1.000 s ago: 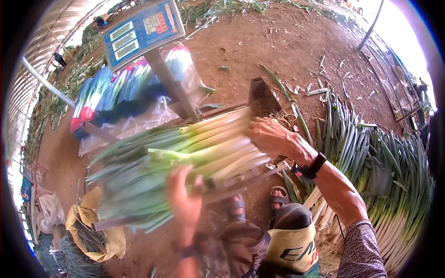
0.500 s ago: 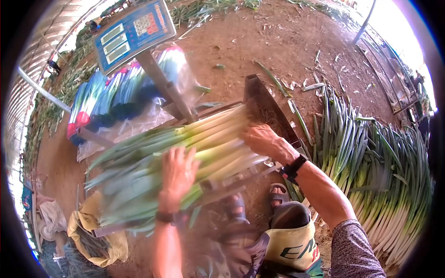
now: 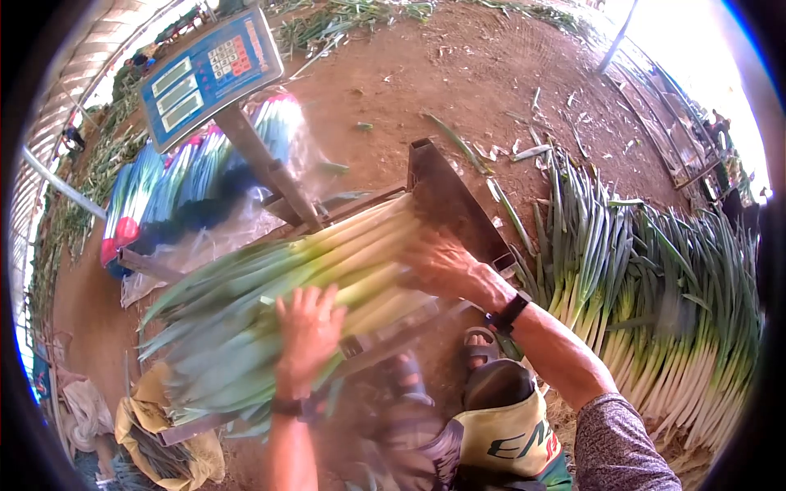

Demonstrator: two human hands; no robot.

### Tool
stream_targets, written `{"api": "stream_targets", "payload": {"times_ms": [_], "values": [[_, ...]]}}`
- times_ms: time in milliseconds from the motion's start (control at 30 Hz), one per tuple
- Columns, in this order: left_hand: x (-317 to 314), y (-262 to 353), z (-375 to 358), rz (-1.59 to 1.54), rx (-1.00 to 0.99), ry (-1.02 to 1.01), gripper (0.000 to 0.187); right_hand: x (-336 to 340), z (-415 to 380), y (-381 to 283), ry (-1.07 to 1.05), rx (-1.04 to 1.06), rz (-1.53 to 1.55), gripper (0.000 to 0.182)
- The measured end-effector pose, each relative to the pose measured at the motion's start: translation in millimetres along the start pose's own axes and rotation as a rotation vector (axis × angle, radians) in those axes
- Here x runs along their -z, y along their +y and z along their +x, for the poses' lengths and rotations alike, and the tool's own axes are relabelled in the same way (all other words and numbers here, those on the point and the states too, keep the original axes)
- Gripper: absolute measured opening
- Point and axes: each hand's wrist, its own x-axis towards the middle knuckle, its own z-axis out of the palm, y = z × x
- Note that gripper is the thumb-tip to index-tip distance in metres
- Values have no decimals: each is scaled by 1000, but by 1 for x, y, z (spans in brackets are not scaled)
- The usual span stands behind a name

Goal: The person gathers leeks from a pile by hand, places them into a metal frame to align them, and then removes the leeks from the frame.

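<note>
A layer of long green onions (image 3: 327, 262) lies across a metal frame (image 3: 458, 204), white ends toward the upright plate at the right and green leaves toward the left. My left hand (image 3: 309, 331) rests on the green part near the front edge, fingers spread. At the white ends, my right hand (image 3: 442, 263) touches the stalks; its fingers are smeared by motion. A scale display (image 3: 210, 78) stands on a post behind the onions.
Tied onion bundles (image 3: 192, 176) lie on plastic at the back left. A large pile of loose onions (image 3: 655, 286) covers the ground at the right. A yellow sack (image 3: 209, 458) stands at the front left. Leaf scraps litter the soil.
The whole view has shifted, so most things appear farther left. My right hand has moved a little toward the front along the white ends. My left hand remains on the leaves.
</note>
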Motion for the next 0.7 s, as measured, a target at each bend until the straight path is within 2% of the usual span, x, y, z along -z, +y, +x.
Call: {"api": "stream_targets", "payload": {"times_ms": [33,100,167,267,367,433,467,533,567,633,667,700], "values": [[2,0,-3,6,4,-15,40,2,2,-4,-64,-42,-25,29],[0,3,-9,13,6,-49,41,-7,-5,7,21,117,-22,29],[1,7,-10,20,-9,2,41,-17,-10,9,69,168,13,29],[2,6,-6,7,-33,53,42,-21,-9,0,116,83,101,33],[3,1,-3,-10,-54,98,41,-34,-16,4,285,184,90,37],[-2,-8,-10,-64,-51,199,40,-35,-18,2,383,190,87,28],[6,-11,-14,22,5,166,39,-35,-21,2,431,177,82,24],[28,-12,-24,157,104,99,38,-37,-19,9,355,327,-169,27],[29,-9,-25,175,90,147,33,-36,-22,15,286,391,-306,29],[17,-5,-33,147,101,189,27,-40,-23,10,276,188,-43,35],[8,-5,-35,123,120,185,26,-33,-22,8,213,276,-186,38],[2,-5,-33,120,153,146,27,-36,-20,6,246,125,-1,41]]}}
